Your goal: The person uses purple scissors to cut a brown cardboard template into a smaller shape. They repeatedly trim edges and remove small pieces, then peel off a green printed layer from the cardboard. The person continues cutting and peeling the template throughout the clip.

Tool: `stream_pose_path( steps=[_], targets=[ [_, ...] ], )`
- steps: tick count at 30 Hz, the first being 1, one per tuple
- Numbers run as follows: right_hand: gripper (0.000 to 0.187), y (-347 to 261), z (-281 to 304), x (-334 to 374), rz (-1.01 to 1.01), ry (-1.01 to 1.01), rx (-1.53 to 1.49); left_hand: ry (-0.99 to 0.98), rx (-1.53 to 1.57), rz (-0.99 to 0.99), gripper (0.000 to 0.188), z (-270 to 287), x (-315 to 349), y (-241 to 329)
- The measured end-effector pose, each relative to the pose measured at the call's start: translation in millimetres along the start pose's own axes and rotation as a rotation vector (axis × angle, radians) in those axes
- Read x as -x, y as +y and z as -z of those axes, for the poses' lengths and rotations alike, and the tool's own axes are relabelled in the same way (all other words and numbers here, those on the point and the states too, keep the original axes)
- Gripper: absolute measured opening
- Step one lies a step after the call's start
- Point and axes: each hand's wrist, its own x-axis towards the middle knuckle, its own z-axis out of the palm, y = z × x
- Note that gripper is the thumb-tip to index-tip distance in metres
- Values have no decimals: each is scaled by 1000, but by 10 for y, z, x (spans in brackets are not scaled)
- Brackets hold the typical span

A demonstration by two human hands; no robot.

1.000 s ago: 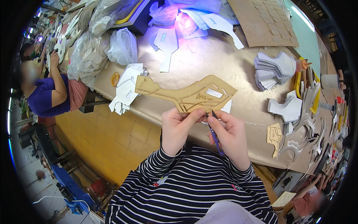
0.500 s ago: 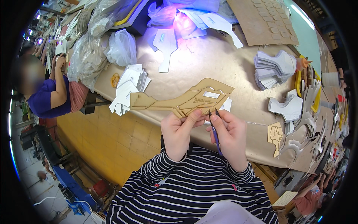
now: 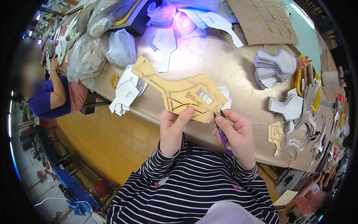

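Note:
My left hand (image 3: 174, 127) grips the lower edge of a tan, flat template (image 3: 179, 87) with long slots and a small window cut through it, thumb on top. The template is held up over the table's near edge, its narrow end pointing to the far left. In my right hand (image 3: 236, 132) is a pair of purple-handled thread snips (image 3: 223, 135), dark blades apart and pointing away from me, close to the template's lower right corner. Behind the template, white pieces (image 3: 225, 95) lie partly hidden on the table.
White cut pieces (image 3: 126, 93) with rubber bands (image 3: 114, 80) lie to the left. At the right are stacked pieces (image 3: 274, 67), more white pieces (image 3: 287, 106) and a smaller tan template (image 3: 276, 136). Plastic bags (image 3: 121, 48) stand far left, near a co-worker in purple (image 3: 52, 93).
The template has turned, its narrow end swinging up and away and its wide end coming down. My right hand with the snips has shifted slightly right and off the template's edge.

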Motion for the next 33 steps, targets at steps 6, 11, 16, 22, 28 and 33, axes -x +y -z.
stream_pose_path(
  steps=[6, 11, 16, 22, 28, 33],
  targets=[
    [19, 52, -69, 1, 139, 58, 159, -83, -92, 120, 26, 35, 40, 32],
    [20, 41, -107, 31, 119, 46, 202, -157, -213, 3, 22, 8, 50, 62],
    [21, 57, -101, 12, 57, 15, 86, -115, -170, 9, 23, -16, 68, 72],
    [21, 58, -74, 6, 22, -34, 13, -122, -187, 12, 22, -11, 69, 90],
    [21, 40, -42, -51, -29, -78, 59, -66, -199, 30, 18, -21, 76, 83],
    [23, 53, -49, -74, -63, -102, -54, 51, -143, -28, 22, -53, 117, -4]
  ],
)
